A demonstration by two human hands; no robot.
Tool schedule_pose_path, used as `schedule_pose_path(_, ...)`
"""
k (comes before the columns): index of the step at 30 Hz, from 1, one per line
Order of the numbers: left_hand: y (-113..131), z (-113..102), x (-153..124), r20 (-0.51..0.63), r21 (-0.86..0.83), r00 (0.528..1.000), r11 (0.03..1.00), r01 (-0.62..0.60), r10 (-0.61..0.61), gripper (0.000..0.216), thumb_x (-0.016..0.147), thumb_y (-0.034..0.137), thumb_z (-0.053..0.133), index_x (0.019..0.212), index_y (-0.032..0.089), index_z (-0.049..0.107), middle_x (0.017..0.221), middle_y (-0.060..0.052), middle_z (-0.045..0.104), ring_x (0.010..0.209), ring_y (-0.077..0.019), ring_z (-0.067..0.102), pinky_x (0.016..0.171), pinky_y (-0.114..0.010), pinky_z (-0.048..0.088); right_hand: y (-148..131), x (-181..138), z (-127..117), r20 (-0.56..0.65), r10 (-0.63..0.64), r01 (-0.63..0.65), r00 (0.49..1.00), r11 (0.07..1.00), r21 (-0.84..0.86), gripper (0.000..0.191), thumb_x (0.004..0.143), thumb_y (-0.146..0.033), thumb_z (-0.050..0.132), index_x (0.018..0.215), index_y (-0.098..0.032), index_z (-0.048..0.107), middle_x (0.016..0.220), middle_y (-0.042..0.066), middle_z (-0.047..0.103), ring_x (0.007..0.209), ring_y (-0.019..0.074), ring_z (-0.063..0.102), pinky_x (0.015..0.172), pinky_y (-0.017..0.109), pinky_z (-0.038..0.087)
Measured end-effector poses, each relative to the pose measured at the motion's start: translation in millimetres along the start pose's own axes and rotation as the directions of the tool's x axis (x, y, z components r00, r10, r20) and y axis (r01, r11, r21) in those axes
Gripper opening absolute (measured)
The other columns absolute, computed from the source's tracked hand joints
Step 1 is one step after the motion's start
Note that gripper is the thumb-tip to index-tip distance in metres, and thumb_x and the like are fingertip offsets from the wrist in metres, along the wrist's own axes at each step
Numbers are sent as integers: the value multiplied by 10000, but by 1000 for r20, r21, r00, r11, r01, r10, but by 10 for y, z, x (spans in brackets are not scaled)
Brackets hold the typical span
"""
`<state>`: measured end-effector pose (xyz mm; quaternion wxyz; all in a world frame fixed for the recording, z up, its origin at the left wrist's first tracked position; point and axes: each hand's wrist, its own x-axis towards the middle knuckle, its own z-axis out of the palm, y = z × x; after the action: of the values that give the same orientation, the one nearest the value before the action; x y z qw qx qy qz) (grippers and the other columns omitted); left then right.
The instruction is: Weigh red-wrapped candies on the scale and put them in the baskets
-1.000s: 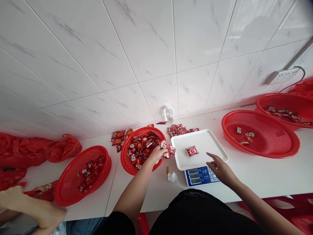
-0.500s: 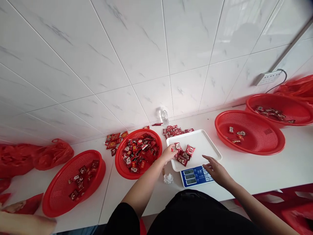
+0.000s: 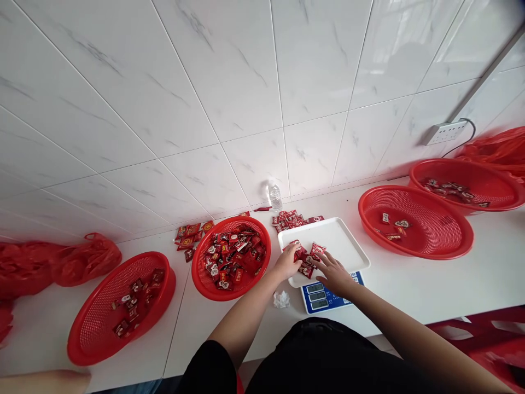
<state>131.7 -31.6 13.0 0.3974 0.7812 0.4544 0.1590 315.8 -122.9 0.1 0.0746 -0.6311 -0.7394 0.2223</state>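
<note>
A small pile of red candy packets point(image 3: 305, 269) lies on the left part of the white weighing tray point(image 3: 348, 249). My left hand point(image 3: 287, 264) curves around the pile's left side, thumb and fingers apart, fingertips at the packets. From the right, my right hand point(image 3: 335, 276) reaches over the tray with its fingers spread, the tips touching the packets. The blue scale panel point(image 3: 334, 295) below the tray is partly covered by my right hand and forearm. Left of my left hand stands a red basket point(image 3: 196, 268) full of similar packets.
More packets point(image 3: 290, 220) lie behind the tray, near a clear plastic bottle point(image 3: 275, 196). Crumpled white paper point(image 3: 281, 299) sits before it. Red baskets stand left point(image 3: 77, 328) and right point(image 3: 455, 235). Another person's arm point(image 3: 45, 381) enters at lower left.
My right hand has moved left from the scale's keys to the packets. My left hand has shifted slightly right and down against the pile. The other person's arm has lowered.
</note>
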Motion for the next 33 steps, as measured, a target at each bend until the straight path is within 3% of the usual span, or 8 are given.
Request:
schedule_pose_path(5,-117,-5,-48,75,208,991,974,90,-108,651,738,290,595,1345,198,378,1440,-133,292,1339,-291,230,1084,-423,221,-81,50,34,19,57,-56,998,998,-39,557,823,-314,477,1362,-256,349,1432,49,345,1358,268,163,1068,469,231)
schedule_pose_path(8,-110,20,-59,142,220,985,974,61,-93,693,723,339,620,1358,247,358,1469,-109,233,1338,-310,227,1074,-431,239,-95,28,29,-1,48,-48,999,999,-22,539,814,-326,486,1340,-259,386,1401,59,384,1334,257,225,1053,434,267)
schedule_pose_path(12,-93,46,-53,179,180,983,984,2,-35,709,725,355,621,1368,264,336,1458,-96,259,1332,-293,249,1067,-415,261,-52,17,2,-9,63,-63,998,998,-5,560,816,-356,494,1354,-311,345,1461,48,275,1357,266,167,1047,454,268)
schedule_pose_path(17,-181,-24,-59,50,190,999,981,-24,15,584,757,306,581,1309,218,410,1414,-114,330,1312,-263,294,1067,-404,269,33,78,-26,35,136,-135,990,990,-28,558,839,-375,461,1369,-302,303,1500,42,181,1381,265,69,1060,489,230)
schedule_pose_path(21,-326,-289,-126,-222,230,974,973,9,43,394,814,250,495,1204,195,480,1296,-108,459,1226,-222,408,1030,-380,322,40,74,-37,38,131,-130,991,991,-8,532,848,-387,447,1359,-308,326,1499,37,186,1380,270,82,1064,501,229)
schedule_pose_path(25,-652,-721,-314,-430,243,870,897,369,-241,286,861,198,381,1123,193,495,1189,-96,539,1122,-184,492,949,-315,383,75,-36,-20,-21,99,-97,995,993,68,524,845,-394,449,1350,-292,357,1477,65,240,1371,274,137,1054,471,285)
schedule_pose_path(29,-1115,-1049,-604,-358,234,775,753,615,-521,162,803,203,473,931,170,565,988,-113,628,922,-228,592,770,-316,449,178,-191,29,-76,102,-93,992,988,121,490,849,-400,431,1314,-248,410,1446,89,302,1351,272,217,1049,451,319)
schedule_pose_path(33,-1419,-1128,-814,-231,267,676,622,736,-700,161,685,236,626,826,173,582,876,-112,661,824,-261,620,690,-318,448,247,-321,62,-86,97,-84,992,986,146,481,852,-432,421,1301,-262,421,1447,82,305,1319,269,299,1024,438,366)
